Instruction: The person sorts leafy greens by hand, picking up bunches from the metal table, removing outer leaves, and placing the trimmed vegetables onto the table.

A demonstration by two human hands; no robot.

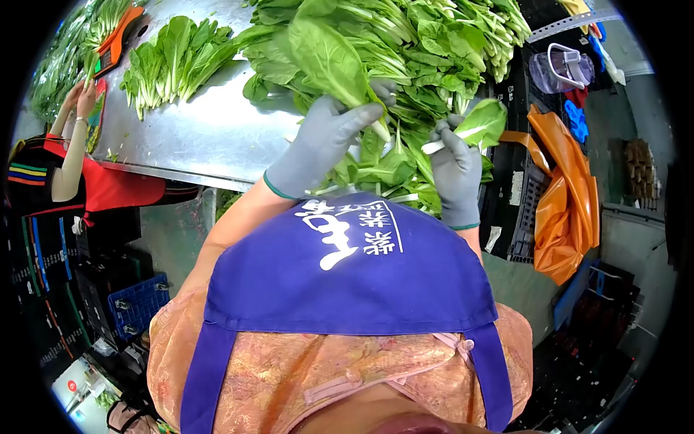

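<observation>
My left hand [318, 141], in a grey glove, pinches a stalk of bok choy [329, 61] near its pale base, the broad leaf pointing away from me. My right hand [457, 177], also gloved, is closed on the white stem of a single bok choy leaf [486, 124], which points to the right. Both hands are just beyond my blue apron [289, 289], above loose leaves [383, 170] at the near table edge. Behind them lies a big heap of bok choy [441, 43].
A smaller bunch of greens [177, 61] lies on the metal table [206, 137]. At far left, a co-worker's hands [81, 98] handle greens near an orange object [119, 40]. To the right are a clear plastic jug [560, 71], an orange plastic sheet [564, 217] and a black crate [526, 217].
</observation>
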